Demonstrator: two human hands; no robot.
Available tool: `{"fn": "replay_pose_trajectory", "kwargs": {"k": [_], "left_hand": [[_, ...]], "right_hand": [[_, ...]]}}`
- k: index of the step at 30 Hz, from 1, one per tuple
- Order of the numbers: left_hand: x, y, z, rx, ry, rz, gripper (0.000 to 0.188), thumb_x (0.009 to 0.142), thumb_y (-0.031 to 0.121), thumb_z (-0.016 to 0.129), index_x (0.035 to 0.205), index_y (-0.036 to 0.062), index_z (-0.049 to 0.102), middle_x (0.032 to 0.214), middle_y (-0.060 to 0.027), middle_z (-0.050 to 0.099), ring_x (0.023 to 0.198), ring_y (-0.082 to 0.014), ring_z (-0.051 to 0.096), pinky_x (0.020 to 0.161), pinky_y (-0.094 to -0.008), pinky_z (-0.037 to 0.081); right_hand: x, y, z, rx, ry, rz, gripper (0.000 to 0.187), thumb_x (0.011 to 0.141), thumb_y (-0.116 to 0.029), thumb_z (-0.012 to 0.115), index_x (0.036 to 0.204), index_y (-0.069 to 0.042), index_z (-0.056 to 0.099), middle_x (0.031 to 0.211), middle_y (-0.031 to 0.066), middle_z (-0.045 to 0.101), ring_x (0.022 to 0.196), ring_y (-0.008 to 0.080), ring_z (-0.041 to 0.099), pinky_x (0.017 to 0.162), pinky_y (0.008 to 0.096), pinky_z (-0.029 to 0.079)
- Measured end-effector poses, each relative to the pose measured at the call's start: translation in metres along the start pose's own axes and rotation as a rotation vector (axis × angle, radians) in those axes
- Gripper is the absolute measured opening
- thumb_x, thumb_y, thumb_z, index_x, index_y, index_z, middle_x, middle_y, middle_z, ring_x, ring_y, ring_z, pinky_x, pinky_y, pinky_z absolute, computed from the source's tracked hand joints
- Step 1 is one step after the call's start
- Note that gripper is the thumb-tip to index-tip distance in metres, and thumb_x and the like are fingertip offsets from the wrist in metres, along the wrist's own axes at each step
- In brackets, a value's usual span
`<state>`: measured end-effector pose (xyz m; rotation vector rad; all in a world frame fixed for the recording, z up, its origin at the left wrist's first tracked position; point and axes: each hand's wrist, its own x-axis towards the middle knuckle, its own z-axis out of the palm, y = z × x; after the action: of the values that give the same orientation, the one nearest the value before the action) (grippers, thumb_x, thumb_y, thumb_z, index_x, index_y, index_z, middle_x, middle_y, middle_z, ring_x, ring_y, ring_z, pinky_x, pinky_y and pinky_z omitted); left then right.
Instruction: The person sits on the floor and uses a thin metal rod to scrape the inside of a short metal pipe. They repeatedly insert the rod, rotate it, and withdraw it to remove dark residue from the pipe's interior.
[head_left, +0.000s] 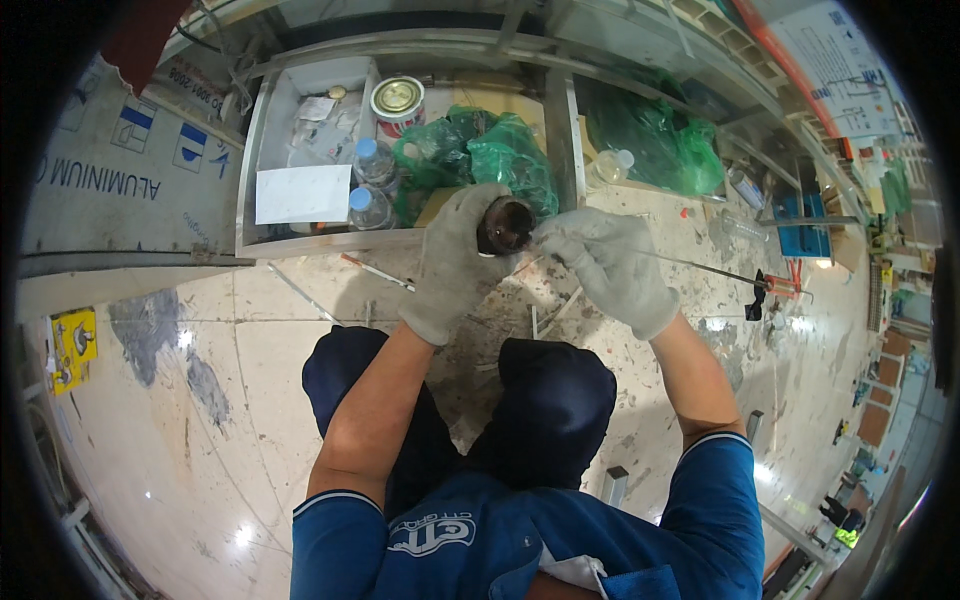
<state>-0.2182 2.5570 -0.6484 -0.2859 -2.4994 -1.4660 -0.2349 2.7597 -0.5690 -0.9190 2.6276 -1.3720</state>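
My left hand (pixel 453 255), in a pale grey work glove, is closed around a dark brown, round, hollow piece (pixel 508 224). Its open end faces up toward me, and its inside looks dark and stained. Close beside that opening is my gloved right hand (pixel 605 262), its fingertips pinched together. A thin metal rod (pixel 715 271) runs across the right glove and out to the right, ending by an orange-red handle-like part (pixel 785 287) with a black piece. The rod's tip is hidden at the fingers.
Ahead stands a metal-framed tray (pixel 330 240) with a paint can (pixel 397 97), blue-capped bottles (pixel 373 160) and green plastic bags (pixel 510 160). Thin strips (pixel 305 293) lie on the stained tile floor (pixel 270 400). A blue box (pixel 803 235) stands at right.
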Motion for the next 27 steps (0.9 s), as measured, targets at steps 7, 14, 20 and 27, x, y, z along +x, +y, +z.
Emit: {"fn": "replay_pose_trajectory", "kwargs": {"k": [7,14,20,27], "left_hand": [[0.001,0.004,0.002,-0.071,0.010,-0.004,0.062,0.069,0.009,0.088,0.126,0.0068,0.062,0.122,-0.0164,0.066,0.112,-0.0355,0.066,0.095,-0.0417,0.055],[0.001,0.003,-0.001,0.013,0.009,0.014,0.064,0.071,0.011,0.090,0.128,0.0048,0.061,0.124,-0.0161,0.067,0.112,-0.0322,0.068,0.097,-0.0385,0.056],[0.001,0.003,-0.001,-0.028,0.008,0.033,0.066,0.069,0.010,0.090,0.129,0.0044,0.061,0.125,-0.0156,0.066,0.113,-0.0325,0.068,0.097,-0.0387,0.055],[0.000,0.005,0.003,-0.103,0.010,0.024,0.062,0.068,0.006,0.087,0.124,0.0065,0.061,0.121,-0.0171,0.066,0.114,-0.0387,0.064,0.096,-0.0449,0.054]], "right_hand": [[0.004,-0.007,-0.006,0.308,-0.052,0.262,0.025,0.100,-0.018,0.063,0.098,0.002,0.077,0.097,0.0170,0.076,0.083,0.0291,0.074,0.073,0.0347,0.058],[0.010,0.003,-0.008,-0.001,0.001,0.008,0.023,0.102,-0.015,0.062,0.101,0.005,0.074,0.098,0.0119,0.075,0.079,0.0185,0.071,0.073,0.0287,0.057],[0.004,0.001,-0.002,-0.116,0.055,-0.132,0.013,0.095,-0.010,0.066,0.098,-0.003,0.077,0.095,0.0132,0.076,0.083,0.0312,0.074,0.073,0.0377,0.059],[0.002,-0.003,-0.002,0.066,-0.119,0.018,0.013,0.095,-0.007,0.066,0.101,-0.002,0.076,0.096,0.0135,0.075,0.081,0.0290,0.073,0.072,0.0365,0.059]]}}
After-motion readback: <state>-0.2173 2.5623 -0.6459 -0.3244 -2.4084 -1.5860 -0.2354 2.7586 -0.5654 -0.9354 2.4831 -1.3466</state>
